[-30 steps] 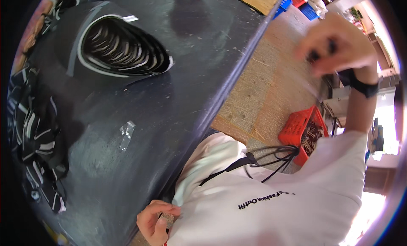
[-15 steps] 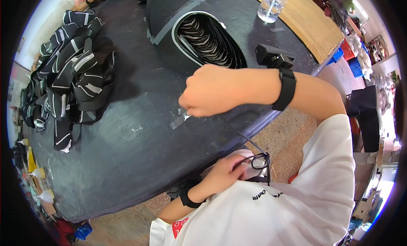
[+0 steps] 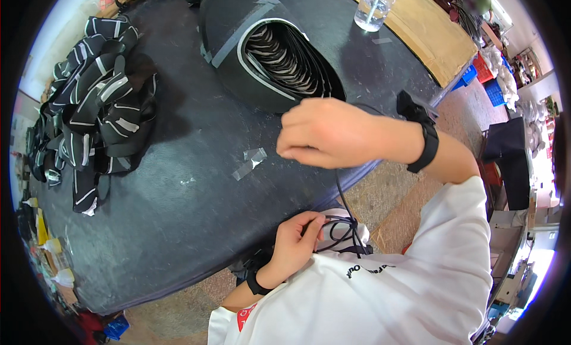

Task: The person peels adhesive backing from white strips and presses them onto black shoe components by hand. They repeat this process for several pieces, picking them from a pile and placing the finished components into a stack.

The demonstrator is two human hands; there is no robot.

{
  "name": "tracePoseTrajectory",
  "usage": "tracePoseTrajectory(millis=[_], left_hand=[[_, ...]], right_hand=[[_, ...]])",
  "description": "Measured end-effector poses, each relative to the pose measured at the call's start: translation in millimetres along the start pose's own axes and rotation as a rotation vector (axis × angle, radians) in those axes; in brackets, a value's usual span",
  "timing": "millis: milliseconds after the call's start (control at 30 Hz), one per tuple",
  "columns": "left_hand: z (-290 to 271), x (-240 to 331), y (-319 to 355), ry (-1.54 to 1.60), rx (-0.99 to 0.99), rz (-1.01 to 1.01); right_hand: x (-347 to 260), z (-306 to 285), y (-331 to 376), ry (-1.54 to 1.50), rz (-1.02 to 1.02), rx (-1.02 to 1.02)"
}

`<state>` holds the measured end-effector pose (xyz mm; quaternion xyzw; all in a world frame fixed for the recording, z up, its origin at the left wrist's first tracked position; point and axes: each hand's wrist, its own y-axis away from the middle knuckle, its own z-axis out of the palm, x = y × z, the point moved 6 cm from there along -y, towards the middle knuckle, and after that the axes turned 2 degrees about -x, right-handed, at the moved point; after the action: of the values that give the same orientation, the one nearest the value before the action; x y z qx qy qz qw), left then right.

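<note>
Raised R hand (image 3: 324,134) pinches black cord (image 3: 341,193) above L hand (image 3: 295,241) (gripping its coils).

Table (image 3: 178,226): dark grey-black, pale scuffs.
Strap pile (image 3: 95,113): black, grey-white stripes.
Bundle (image 3: 267,53): black, white edge band, grey tape strip; layers inside alternating black and pale grey.
Tape scraps (image 3: 250,162): clear-grey.
Cord (image 3: 342,223): black.
Shirt (image 3: 404,285): white, black lettering, red patch at sleeve.
Watch (image 3: 427,146): black.
Wristband (image 3: 256,284): black.
Bottle (image 3: 375,6): clear.
Bench (image 3: 428,38): tan wood.
Crates (image 3: 485,83): 1 red, 2 blue.
Floor (image 3: 392,196): speckled brown-beige.
</note>
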<state>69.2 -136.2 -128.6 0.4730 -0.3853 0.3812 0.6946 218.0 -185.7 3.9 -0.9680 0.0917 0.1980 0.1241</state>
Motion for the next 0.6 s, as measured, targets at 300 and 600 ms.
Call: tracePoseTrajectory(millis=[300,600], left_hand=[[1,29,22,-0.641,-0.144,0.211],[-67,114,92,-0.969,-0.016,0.185]], right_hand=[[5,-40,-55,-0.183,-0.113,0.285],[-39,-25,-78,-0.457,0.052,0.431]])
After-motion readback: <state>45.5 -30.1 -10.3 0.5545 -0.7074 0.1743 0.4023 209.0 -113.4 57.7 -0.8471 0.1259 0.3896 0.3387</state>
